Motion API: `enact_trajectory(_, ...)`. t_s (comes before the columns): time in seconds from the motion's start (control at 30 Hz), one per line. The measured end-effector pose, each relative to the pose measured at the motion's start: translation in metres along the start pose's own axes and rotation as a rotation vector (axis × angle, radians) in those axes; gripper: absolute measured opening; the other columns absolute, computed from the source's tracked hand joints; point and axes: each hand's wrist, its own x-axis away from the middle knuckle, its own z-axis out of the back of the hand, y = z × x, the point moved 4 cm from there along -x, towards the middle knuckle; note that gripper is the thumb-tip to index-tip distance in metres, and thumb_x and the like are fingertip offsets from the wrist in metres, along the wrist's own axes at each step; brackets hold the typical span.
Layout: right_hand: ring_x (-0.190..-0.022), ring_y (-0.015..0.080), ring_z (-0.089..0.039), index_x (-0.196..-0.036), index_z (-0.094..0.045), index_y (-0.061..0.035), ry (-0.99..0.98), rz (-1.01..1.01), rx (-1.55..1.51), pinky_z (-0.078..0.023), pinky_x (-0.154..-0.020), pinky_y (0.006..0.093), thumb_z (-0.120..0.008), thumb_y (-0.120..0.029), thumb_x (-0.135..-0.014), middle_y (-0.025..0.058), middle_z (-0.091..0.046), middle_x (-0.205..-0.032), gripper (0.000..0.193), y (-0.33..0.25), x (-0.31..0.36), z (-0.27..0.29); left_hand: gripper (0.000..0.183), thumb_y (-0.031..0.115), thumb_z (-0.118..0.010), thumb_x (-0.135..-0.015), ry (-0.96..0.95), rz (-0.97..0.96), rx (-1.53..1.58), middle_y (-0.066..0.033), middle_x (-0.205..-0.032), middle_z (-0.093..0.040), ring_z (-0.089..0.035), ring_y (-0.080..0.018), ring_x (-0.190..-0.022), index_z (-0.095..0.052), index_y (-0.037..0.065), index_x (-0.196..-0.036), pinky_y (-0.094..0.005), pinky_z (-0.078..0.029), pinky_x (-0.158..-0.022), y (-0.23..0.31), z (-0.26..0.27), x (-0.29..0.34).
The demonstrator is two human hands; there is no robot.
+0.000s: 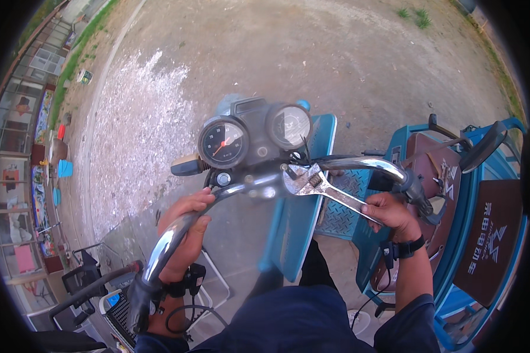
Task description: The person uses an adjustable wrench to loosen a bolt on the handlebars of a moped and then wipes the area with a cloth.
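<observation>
A chromed handlebar [365, 163] spans the middle, with two round dials, the left gauge [222, 145] and the right gauge [290, 125], mounted just beyond it. My left hand [185, 229] is closed around the bar's left bend, thumb and fingers on either side. In my right hand [393, 215] is the handle end of a silver adjustable wrench [348, 199]. The wrench slants up and left, its jaw at a fastener beside the handlebar's centre. Whether the jaw grips that fastener I cannot tell. To the left of the jaw, a round bolt head [224, 178] shows under the left gauge.
A turn signal [186, 165] sticks out left of the gauges. Blue bodywork [303, 235] lies below the bar. At right stands a blue electric vehicle with a brown seat back [496, 235]. A folding chair [91, 273] is at lower left. Cables hang from both wrist straps.
</observation>
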Motion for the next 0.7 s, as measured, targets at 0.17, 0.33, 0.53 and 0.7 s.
enact_trajectory(0.17, -0.048, 0.0101, -0.057, -0.081, -0.066, -0.0031, -0.011, -0.049, 0.078, -0.044, -0.045, 0.0233, -0.065, -0.046, -0.093, 0.0032, -0.06, -0.061, 0.045, -0.025, 0.011, -0.004, 0.02, -0.004, -0.064, -0.087, 0.0, 0.007, -0.05, -0.0169, -0.112, -0.067, -0.062, -0.0336, -0.117, -0.057, 0.001, -0.104, -0.0433, -0.046, -0.101, 0.002, 0.002, 0.001)
enact_trajectory(0.33, -0.046, 0.0113, -0.056, -0.075, -0.063, -0.0036, 0.023, 0.0, 0.119, -0.042, -0.043, 0.0239, -0.066, -0.048, -0.092, 0.0026, -0.057, -0.058, 0.048, -0.02, 0.007, -0.001, 0.019, -0.003, -0.064, -0.087, 0.006, 0.005, -0.019, -0.0167, -0.112, -0.067, -0.061, -0.0337, -0.117, -0.058, 0.001, -0.105, -0.0432, -0.046, -0.101, 0.001, -0.001, 0.0)
enact_trajectory(0.53, -0.045, 0.0097, -0.052, -0.077, -0.061, -0.0028, 0.155, -0.11, 0.252, -0.041, -0.044, 0.0245, -0.061, -0.046, -0.096, 0.0022, -0.056, -0.058, 0.047, -0.04, 0.026, -0.019, 0.018, 0.001, -0.066, -0.089, 0.02, 0.005, -0.027, -0.0171, -0.113, -0.067, -0.061, -0.034, -0.117, -0.058, 0.002, -0.105, -0.0438, -0.046, -0.101, 0.001, 0.001, 0.0)
enact_trajectory(0.7, -0.048, 0.0081, -0.052, -0.075, -0.056, -0.0051, 0.162, -0.103, 0.153, -0.04, -0.044, 0.0248, -0.058, -0.039, -0.099, -0.0008, -0.052, -0.057, 0.042, -0.02, 0.039, -0.059, 0.019, 0.003, -0.067, -0.089, 0.001, -0.007, -0.032, -0.0179, -0.113, -0.067, -0.061, -0.0344, -0.117, -0.058, 0.001, -0.105, -0.0447, -0.047, -0.101, -0.003, 0.002, 0.002)
